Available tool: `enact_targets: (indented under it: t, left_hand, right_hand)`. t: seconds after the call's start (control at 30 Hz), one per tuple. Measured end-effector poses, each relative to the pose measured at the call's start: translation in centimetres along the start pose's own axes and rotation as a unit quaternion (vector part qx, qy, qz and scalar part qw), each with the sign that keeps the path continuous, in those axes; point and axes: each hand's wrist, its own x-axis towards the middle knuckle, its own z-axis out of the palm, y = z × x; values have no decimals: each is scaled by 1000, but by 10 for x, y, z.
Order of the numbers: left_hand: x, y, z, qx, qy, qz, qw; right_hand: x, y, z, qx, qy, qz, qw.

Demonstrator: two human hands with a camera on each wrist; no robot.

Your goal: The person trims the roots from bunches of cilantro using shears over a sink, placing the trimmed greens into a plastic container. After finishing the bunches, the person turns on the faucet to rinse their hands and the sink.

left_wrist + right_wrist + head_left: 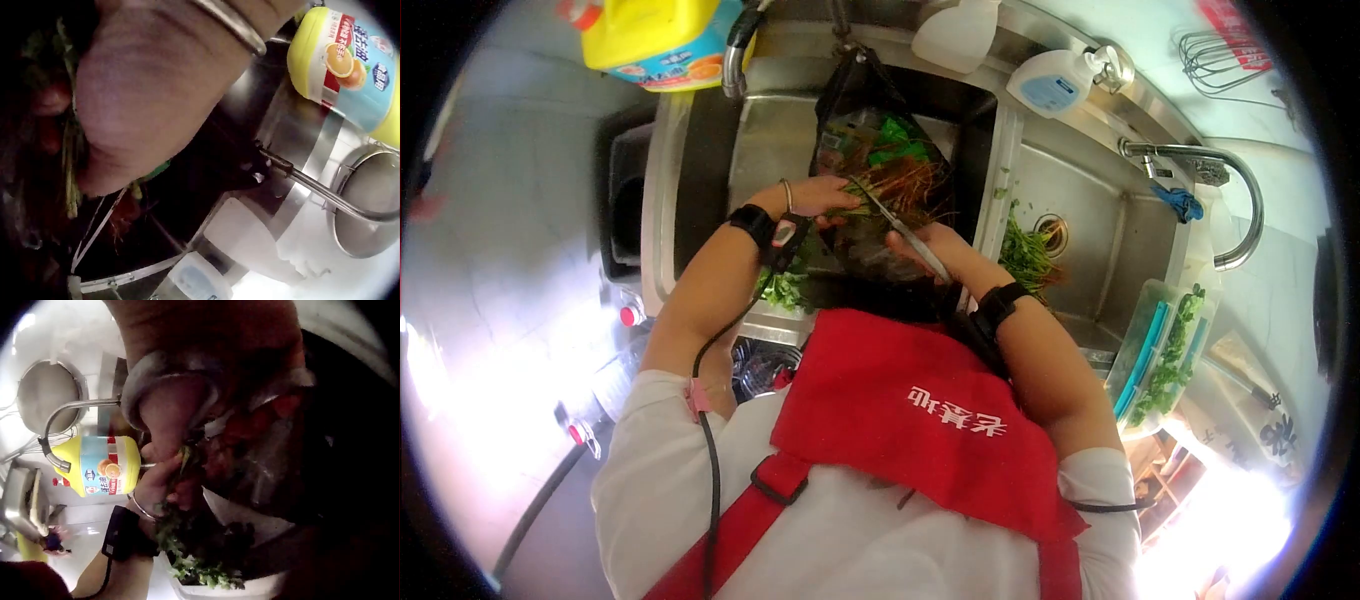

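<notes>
Over the left sink, the left hand (820, 197) grips a bunch of leafy greens by the stems, with brownish roots (910, 180) pointing right. The right hand (935, 250) holds scissors (900, 230), whose blades reach to the stems beside the left fingers. In the right wrist view the thumb passes through a grey scissor handle (134, 394), and green leaves (187, 565) hang below the left hand (169, 487). In the left wrist view the left hand (144, 87) pinches stems (70, 169). A black bag (865, 95) holding root scraps and green plastic lies beneath.
More greens (1027, 258) lie by the drain in the right sink (1090, 210). A clear container (1160, 350) with leaves stands at the right, near a curved faucet (1250, 190). A yellow jug (640, 40) and a white bottle (1055, 82) stand behind the sinks.
</notes>
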Motion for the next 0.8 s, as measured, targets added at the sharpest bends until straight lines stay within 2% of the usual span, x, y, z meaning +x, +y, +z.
enact_targets:
  t: [0.07,0.17,0.2,0.27,0.3,0.37,0.47,0.5,0.57,0.6,0.67,0.73,0.8]
  left_hand:
    - [5,6,-6,51,-75,-55,994]
    - [4,14,-3,44,-87,-62,993]
    - [3,13,-3,45,-88,-63,993]
    - [2,11,-4,185,-47,58,980]
    - [4,12,-3,186,-49,59,980]
    - [7,16,-1,98,-44,-42,993]
    - [12,7,4,110,1,-24,994]
    - [6,9,7,112,1,-23,993]
    - [-16,18,9,48,152,32,987]
    - [-27,24,2,51,153,32,986]
    - [-48,30,-16,-107,48,36,993]
    - [-66,24,-23,-126,48,66,989]
    - [-83,32,-22,-142,53,99,984]
  right_hand:
    - [0,-3,-4,23,-15,-14,1000]
    - [4,-1,-5,7,-15,-29,999]
    - [8,0,-5,-6,-34,-7,999]
    - [12,4,-4,-17,-51,16,998]
    - [13,4,-3,-37,-43,36,998]
    - [14,6,-3,-56,-33,55,996]
    - [8,9,-3,-66,-17,35,997]
    - [0,4,-7,-27,-14,32,999]
    - [-10,3,-9,13,-7,26,1000]
    - [-15,7,-11,51,-8,40,998]
    - [-27,10,-15,87,-6,47,995]
    - [-46,9,-21,186,4,19,982]
    - [-61,13,-26,180,30,-2,983]
